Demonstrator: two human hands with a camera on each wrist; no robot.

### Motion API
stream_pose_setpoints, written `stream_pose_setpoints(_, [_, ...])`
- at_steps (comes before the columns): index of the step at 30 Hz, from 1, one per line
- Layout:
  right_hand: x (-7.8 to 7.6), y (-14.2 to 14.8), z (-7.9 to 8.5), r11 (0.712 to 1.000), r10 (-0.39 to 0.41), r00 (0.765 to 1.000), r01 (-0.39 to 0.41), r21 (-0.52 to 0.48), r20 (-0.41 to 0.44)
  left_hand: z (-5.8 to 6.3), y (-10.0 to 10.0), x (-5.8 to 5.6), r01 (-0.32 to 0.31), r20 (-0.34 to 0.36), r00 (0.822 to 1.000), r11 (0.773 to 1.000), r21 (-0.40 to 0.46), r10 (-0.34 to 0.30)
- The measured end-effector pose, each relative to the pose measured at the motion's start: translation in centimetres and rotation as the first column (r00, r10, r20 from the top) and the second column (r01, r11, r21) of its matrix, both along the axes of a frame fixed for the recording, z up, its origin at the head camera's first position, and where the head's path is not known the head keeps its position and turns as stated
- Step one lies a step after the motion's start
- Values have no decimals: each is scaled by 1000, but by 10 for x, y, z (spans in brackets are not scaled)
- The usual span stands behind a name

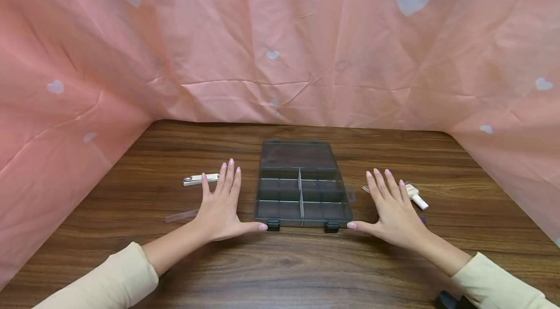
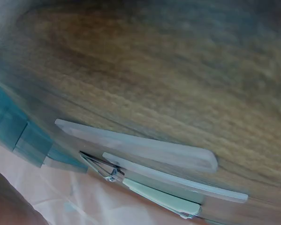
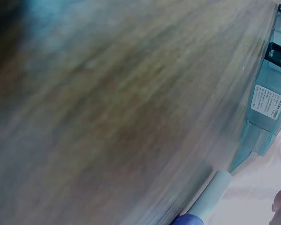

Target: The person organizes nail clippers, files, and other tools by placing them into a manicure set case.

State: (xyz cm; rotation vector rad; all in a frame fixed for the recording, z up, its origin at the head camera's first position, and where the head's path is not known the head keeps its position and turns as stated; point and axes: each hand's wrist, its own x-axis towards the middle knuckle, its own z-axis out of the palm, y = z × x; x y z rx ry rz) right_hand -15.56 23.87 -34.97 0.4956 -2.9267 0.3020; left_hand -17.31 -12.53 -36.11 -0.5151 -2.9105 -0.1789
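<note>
A grey see-through compartment box (image 1: pixel 300 187) with black latches along its near edge lies between the two hands. My left hand (image 1: pixel 220 207) is at its left with fingers spread and straight, thumb tip right by the left latch (image 1: pixel 273 224). On the other side, my right hand (image 1: pixel 391 214) is spread likewise, its thumb tip near the box's front right corner. Neither hand holds anything. Beyond the left fingers is a white nail clipper (image 1: pixel 201 179). A clear flat strip (image 1: pixel 181 215) lies beside the left wrist. Partly behind the right fingers is a small white-capped item (image 1: pixel 420 202).
The left wrist view shows a second thin strip (image 2: pixel 178 180) close to the clipper. A pale tube with a purple end (image 3: pixel 210 194) lies near the box in the right wrist view. Pink heart-patterned cloth (image 1: pixel 297 46) encloses the wooden table (image 1: pixel 280 270). A black object (image 1: pixel 447 300) is by the right sleeve.
</note>
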Motion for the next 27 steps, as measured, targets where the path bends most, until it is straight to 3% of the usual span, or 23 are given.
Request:
stream_pose_setpoints(5, [1, 4, -1, 999, 22, 999, -24, -30, -47, -3, 8, -4, 24, 41, 999, 999, 29, -25])
stream_pose_setpoints(11, [2, 13, -2, 986, 50, 996, -61, -157, -77, -6, 17, -8, 58, 63, 996, 998, 37, -60])
stream_pose_setpoints(15, [4, 20, -4, 942, 92, 995, -102, -321, -44, -6, 22, -12, 79, 69, 994, 995, 64, -83])
stream_pose_setpoints(18, [7, 27, -7, 919, 112, 990, -135, -370, -81, -7, 25, -15, 89, 68, 993, 993, 77, -94])
stream_pose_setpoints(23, [10, 40, -16, 929, 101, 970, -172, -329, -223, -7, 29, -20, 97, 82, 991, 991, 87, -104])
stream_pose_setpoints(27, [12, 53, -19, 936, 32, 971, -113, -333, -238, -6, 32, -22, 111, 107, 987, 990, 91, -121])
